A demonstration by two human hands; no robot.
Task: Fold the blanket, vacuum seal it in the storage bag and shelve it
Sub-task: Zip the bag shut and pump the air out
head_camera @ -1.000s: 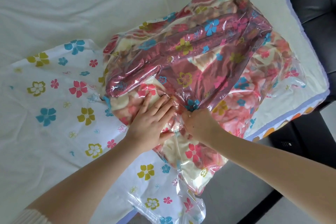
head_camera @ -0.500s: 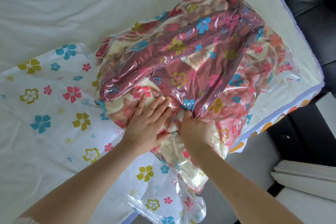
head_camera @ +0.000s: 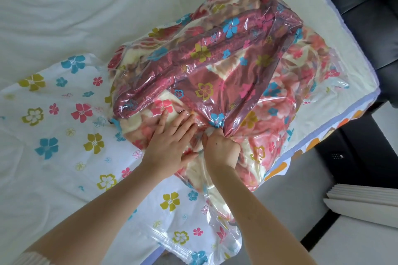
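Note:
A clear storage bag (head_camera: 71, 135) printed with blue, pink and olive flowers lies on the bed, its empty part spread flat to the left and toward me. The folded blanket (head_camera: 280, 101), red, pink and cream, fills the bag's right part as a bulky lump. My left hand (head_camera: 170, 142) presses flat on the bag over the blanket's near edge, fingers straight. Right beside it, my right hand (head_camera: 221, 148) grips a bunched fold of the bag's plastic, fingers curled, and the film is drawn tight toward that fist.
The white bed sheet (head_camera: 64, 6) stretches to the left and back. The mattress edge with a purple trim (head_camera: 301, 148) runs diagonally at the right. A black leather seat (head_camera: 366, 6) stands beyond it. A stack of white panels (head_camera: 364, 202) lies on the grey floor.
My right hand has closed tighter on the gathered plastic and the bag's film now pulls toward it. The left hand stays pressed flat. The view has shifted slightly.

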